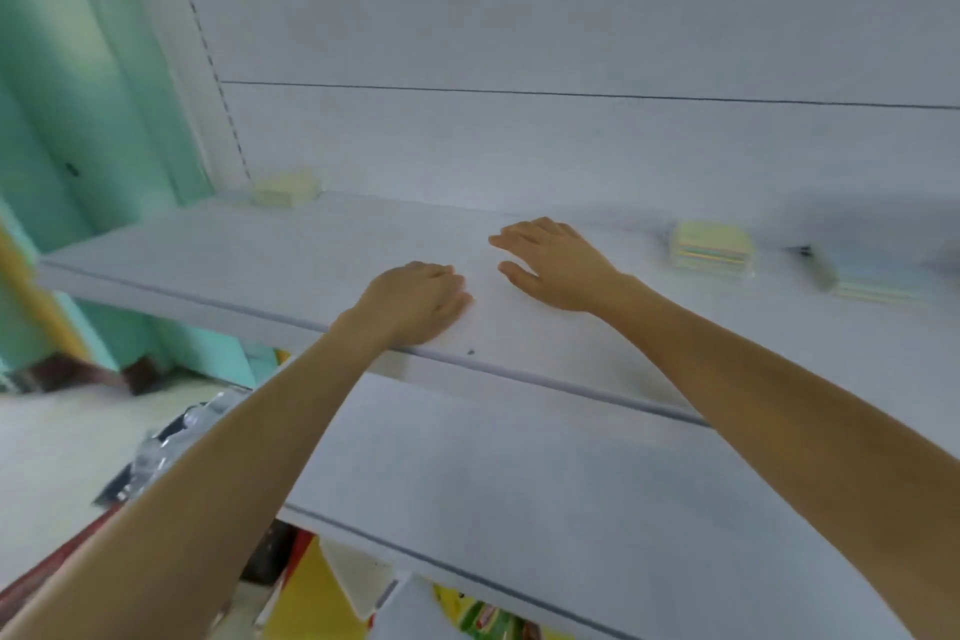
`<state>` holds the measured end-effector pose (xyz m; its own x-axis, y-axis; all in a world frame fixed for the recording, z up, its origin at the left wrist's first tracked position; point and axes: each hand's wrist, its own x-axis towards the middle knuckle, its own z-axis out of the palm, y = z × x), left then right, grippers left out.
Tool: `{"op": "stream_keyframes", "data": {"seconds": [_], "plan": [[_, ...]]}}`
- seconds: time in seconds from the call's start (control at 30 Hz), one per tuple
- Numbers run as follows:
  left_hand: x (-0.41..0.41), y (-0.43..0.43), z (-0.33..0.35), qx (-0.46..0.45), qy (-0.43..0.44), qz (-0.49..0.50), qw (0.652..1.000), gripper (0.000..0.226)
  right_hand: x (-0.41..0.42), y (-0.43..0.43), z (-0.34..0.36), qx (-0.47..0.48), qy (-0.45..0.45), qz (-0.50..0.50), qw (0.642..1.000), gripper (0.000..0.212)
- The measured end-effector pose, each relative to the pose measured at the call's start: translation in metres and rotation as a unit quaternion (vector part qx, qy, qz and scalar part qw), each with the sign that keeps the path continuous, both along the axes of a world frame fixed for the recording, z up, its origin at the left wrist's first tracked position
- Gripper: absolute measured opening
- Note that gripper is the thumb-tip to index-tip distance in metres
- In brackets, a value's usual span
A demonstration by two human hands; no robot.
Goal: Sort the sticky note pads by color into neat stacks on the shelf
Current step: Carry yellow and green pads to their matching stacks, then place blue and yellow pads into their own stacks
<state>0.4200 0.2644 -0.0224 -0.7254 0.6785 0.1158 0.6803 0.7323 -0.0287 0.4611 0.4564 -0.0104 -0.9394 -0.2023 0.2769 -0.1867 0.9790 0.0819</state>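
Observation:
Both my hands lie on the white upper shelf (218,250). My left hand (415,301) rests near the front edge with its fingers bent under, holding nothing that I can see. My right hand (550,265) lies flat a little further back, fingers spread and pointing left. A pale yellow sticky note pad (285,187) sits at the back left corner of the shelf. To the right of my right hand stands a stack of pads (711,247) with a yellow top and coloured layers. Further right lies a blurred bluish stack (878,276).
A second white shelf (519,473) juts out below the upper one. Under it are yellow and green packages (483,618). A turquoise wall (78,120) stands to the left, with clutter in clear plastic (171,437) on the floor.

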Motion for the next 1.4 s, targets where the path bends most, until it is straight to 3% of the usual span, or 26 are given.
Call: {"op": "stream_keyframes", "data": {"seconds": [0.17, 0.37, 0.6, 0.73, 0.93, 1.13, 1.3, 1.4], "plan": [[-0.069, -0.084, 0.004, 0.028, -0.002, 0.096, 0.995, 0.045, -0.078, -0.08, 0.004, -0.015, -0.024, 0.032, 0.999, 0.046], [-0.165, -0.153, 0.008, -0.006, 0.037, 0.178, 0.983, 0.048, -0.19, -0.146, 0.005, -0.078, -0.044, 0.028, 0.996, 0.046], [-0.26, -0.199, 0.019, -0.009, 0.081, 0.217, 0.973, 0.048, -0.309, -0.202, 0.0, -0.18, -0.062, 0.012, 0.982, 0.047], [-0.308, -0.214, 0.024, 0.002, 0.084, 0.198, 0.977, 0.048, -0.355, -0.217, -0.011, -0.265, -0.069, -0.033, 0.961, 0.049], [-0.359, -0.201, 0.009, 0.012, 0.015, 0.135, 0.991, 0.049, -0.382, -0.222, -0.02, -0.369, -0.079, -0.117, 0.919, 0.051], [-0.371, -0.182, -0.004, 0.057, 0.053, 0.056, 0.995, 0.041, -0.389, -0.229, -0.019, -0.424, -0.062, -0.164, 0.889, 0.052], [-0.378, -0.188, -0.007, 0.125, 0.045, 0.029, 0.991, 0.04, -0.388, -0.231, -0.013, -0.553, -0.048, -0.181, 0.812, 0.052], [-0.388, -0.202, -0.005, 0.14, 0.033, 0.05, 0.988, 0.039, -0.38, -0.23, -0.007, -0.56, -0.021, -0.18, 0.808, 0.049]]}}
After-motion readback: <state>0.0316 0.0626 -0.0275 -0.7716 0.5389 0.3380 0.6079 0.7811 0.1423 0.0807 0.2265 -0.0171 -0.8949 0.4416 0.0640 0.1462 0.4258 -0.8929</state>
